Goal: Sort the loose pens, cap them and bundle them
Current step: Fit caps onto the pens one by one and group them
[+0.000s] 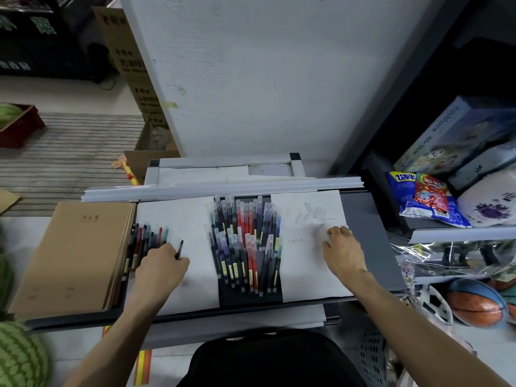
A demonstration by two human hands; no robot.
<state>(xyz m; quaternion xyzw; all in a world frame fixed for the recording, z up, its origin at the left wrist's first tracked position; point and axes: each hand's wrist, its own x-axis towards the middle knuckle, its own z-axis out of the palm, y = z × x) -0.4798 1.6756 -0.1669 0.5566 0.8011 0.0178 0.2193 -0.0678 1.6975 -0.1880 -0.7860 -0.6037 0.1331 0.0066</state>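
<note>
- Head-camera view looking down at a dark desktop [365,233] with two white sheets of paper side by side and a bare strip between them.
- The left hand [160,265], lower left of centre, pinches a black pen [179,249] between curled fingers. The uncapped tip points up and away from the person.
- Just left of that hand, a row of uncapped pens [145,237] lies along the left edge of the left sheet [192,219], beside a stack of brown notebooks [75,255].
- In the middle strip lies a fanned pile of capped pens [245,241], grouped roughly by colour: green, red, purple and dark.
- The right hand [343,250] rests palm down on the right sheet [307,275]. Its fingertips [333,232] are at the near edge of a scatter of clear caps [312,216].
- That hand is blurred, so whether it already pinches a cap cannot be told.
- The step in hand looks like capping the black pen.
- To do it well: pick up a single cap, turn its open end toward the tip, hold the pen steady, and push the cap straight on until it seats.
- Then lay the pen with its own colour in the middle pile, with the caps all facing the same way, ready for bundling.
</note>
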